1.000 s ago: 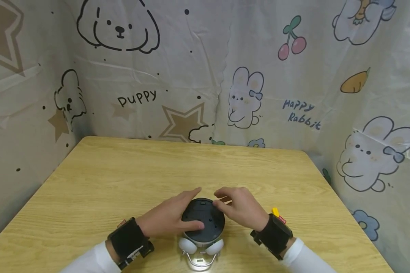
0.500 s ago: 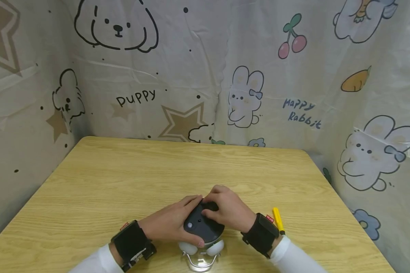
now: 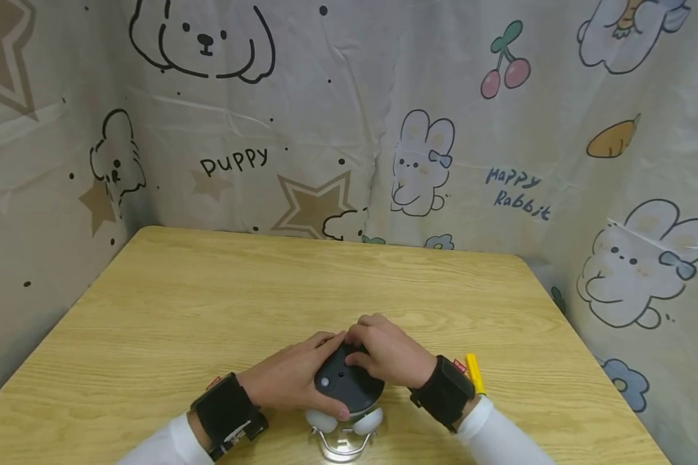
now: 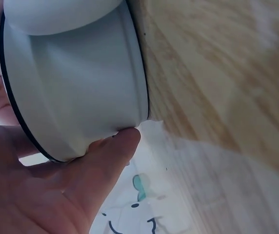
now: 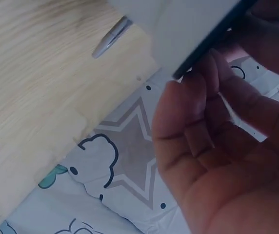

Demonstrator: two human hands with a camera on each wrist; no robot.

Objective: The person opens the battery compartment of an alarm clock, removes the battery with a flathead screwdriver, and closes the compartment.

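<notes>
A round device held by two hands, dark back uppermost

The round device, possibly a twin-bell clock, is seen on the wood-grained table, toward the near side and about midway between the left and right edges; the table's near edge is not shown. No long axis is offered by the disc itself, but a line can be drawn from the dark back through the two white domes to the silver handle, and that line is pointed at the person.

The left side is gripped by the left hand: the thumb is laid over the back, and in the left wrist view a fingertip is pressed along the white side wall. The far rim is held by the right hand, its fingers bent close together there and its thumb brought onto the back. Whether a small part is pinched between them cannot be told, as that spot is covered. Neither hand is nearer; the device is touched by both.

A yellow pen-like thing is seen just beside the right wristband. On the backdrop cloth, "PUPPY" and "Happy Rabbit" can be read. The lettering on a red tag cannot be read, and no brand can be made out on the device.
</notes>
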